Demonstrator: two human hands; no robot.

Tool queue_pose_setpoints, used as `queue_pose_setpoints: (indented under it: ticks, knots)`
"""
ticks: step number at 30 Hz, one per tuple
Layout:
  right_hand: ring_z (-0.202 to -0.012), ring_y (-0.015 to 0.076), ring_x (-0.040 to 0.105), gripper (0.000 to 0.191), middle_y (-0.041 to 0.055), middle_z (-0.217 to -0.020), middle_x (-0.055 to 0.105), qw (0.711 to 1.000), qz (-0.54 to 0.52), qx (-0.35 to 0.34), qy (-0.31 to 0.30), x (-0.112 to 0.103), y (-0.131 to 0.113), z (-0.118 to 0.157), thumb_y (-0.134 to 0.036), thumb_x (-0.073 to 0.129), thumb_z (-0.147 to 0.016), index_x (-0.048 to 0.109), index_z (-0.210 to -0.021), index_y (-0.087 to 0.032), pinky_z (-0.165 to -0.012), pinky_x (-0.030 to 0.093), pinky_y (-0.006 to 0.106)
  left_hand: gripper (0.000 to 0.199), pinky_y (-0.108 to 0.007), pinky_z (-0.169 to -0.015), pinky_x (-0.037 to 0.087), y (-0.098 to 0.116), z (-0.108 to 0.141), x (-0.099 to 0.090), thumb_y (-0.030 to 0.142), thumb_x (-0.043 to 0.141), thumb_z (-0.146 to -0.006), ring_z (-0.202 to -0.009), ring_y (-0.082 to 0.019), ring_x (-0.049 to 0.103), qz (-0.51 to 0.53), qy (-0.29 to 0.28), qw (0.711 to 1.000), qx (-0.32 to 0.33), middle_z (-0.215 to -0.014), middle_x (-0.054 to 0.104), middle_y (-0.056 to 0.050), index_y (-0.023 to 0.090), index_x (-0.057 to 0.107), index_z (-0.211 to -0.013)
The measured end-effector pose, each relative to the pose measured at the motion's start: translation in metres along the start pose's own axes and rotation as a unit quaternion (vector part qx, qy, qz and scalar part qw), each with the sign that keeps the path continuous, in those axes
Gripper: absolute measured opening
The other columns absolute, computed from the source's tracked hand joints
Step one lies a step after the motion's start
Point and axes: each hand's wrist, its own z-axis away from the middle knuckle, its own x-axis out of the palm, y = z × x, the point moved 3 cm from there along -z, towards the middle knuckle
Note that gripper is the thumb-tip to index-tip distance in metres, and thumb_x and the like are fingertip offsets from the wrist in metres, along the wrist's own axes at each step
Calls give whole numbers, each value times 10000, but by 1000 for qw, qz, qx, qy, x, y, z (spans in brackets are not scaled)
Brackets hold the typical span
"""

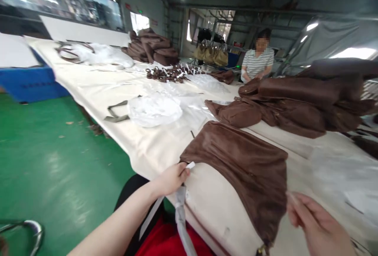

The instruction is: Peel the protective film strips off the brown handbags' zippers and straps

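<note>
A brown bag (236, 157) lies spread on the cream-covered table, its curved opening facing me and a metal fitting at its lower right corner. My left hand (174, 177) is closed at the bag's left corner, with a small white piece (190, 165) at its fingertips. A strap wrapped in pale covering (181, 216) hangs down just below that hand. At the bag's right edge is my right hand (307, 212), its fingers bent together and blurred; whether they pinch anything cannot be made out.
Brown bags (295, 102) are heaped at the right, and more brown pieces (153, 47) at the far left. Clear plastic (155, 110), a grey-green strap (116, 112) and small brown straps (171, 73) lie on the table (118, 130). A person (258, 61) stands across it.
</note>
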Motion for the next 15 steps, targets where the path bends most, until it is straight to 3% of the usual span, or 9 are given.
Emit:
queue_pose_setpoints:
  ticks: [3,6,8,10,15]
  knots:
    - [-492,104,404,326,-30,-557,502,971,-125,11,-203,123,-62,-4,-497,665,-725,598,-834,-198,-477,324,242,181,-247,-624,386,0,3,-1,272,380,-853,-639,-145,485,-30,14,999,0,-704,545,-18,177,505,-762]
    - [-457,75,380,339,-44,-545,497,921,-180,43,-343,204,-86,7,-483,699,-700,578,-767,-174,-454,292,220,181,-232,-612,385,0,4,-1,221,376,-847,-634,-132,492,-11,16,1000,-4,-714,557,-15,166,540,-790]
    - [-432,65,362,370,-49,-519,485,896,-201,67,-390,233,-83,14,-506,698,-688,551,-706,-168,-437,270,212,202,-220,-586,377,0,4,0,199,369,-841,-604,-119,475,10,11,1000,-16,-677,540,1,160,558,-782]
    - [-408,57,338,401,-58,-493,463,884,-209,93,-408,248,-72,19,-533,697,-670,531,-676,-169,-420,245,207,197,-212,-568,366,0,5,0,193,388,-829,-580,-108,452,26,7,999,-24,-639,517,16,155,567,-754]
    - [-383,46,303,416,-68,-480,432,858,-191,130,-458,254,-51,26,-548,683,-663,501,-625,-176,-401,210,205,203,-207,-546,355,3,8,2,210,413,-826,-576,-104,437,45,6,998,-46,-633,514,16,150,568,-710]
